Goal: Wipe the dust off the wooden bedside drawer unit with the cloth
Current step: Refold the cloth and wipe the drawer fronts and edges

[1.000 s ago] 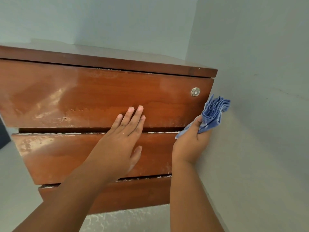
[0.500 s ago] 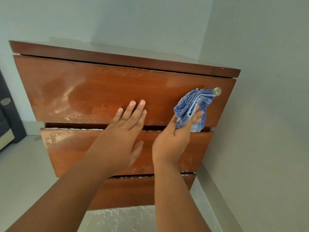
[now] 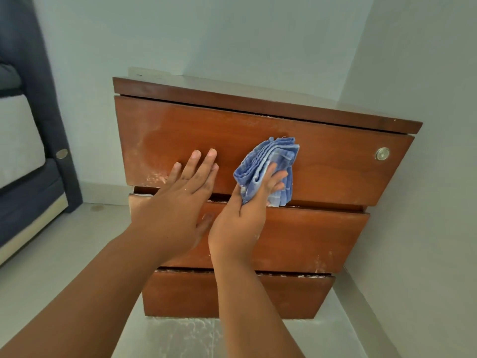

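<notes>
The reddish-brown wooden bedside drawer unit [image 3: 309, 241] stands on the pale floor [image 3: 64, 254] in a corner, its right side close to the grey wall [image 3: 426, 228] and its three drawer fronts facing the person. The bunched blue striped cloth [image 3: 268, 161] sits against the top drawer front [image 3: 335, 171], about midway across. The right hand [image 3: 245, 215] grips it, fingers curled over the folds and thumb beneath, so the wad keeps its shape and can be pressed onto the wood. Just beside it, the left hand [image 3: 178, 202] lies with straight fingers flat on the same front, holding nothing; I judge it steadies the drawer against the rubbing. Pale dusty patches [image 3: 154, 177] on that front's left part and white grit [image 3: 309, 275] along the drawer gaps suggest much wiping remains. A small round metal lock [image 3: 382, 154] sits near the front's right end, well apart from the cloth. A dark blue bed frame [image 3: 38, 73] with a grey mattress [image 3: 18, 140] stands farther left.
</notes>
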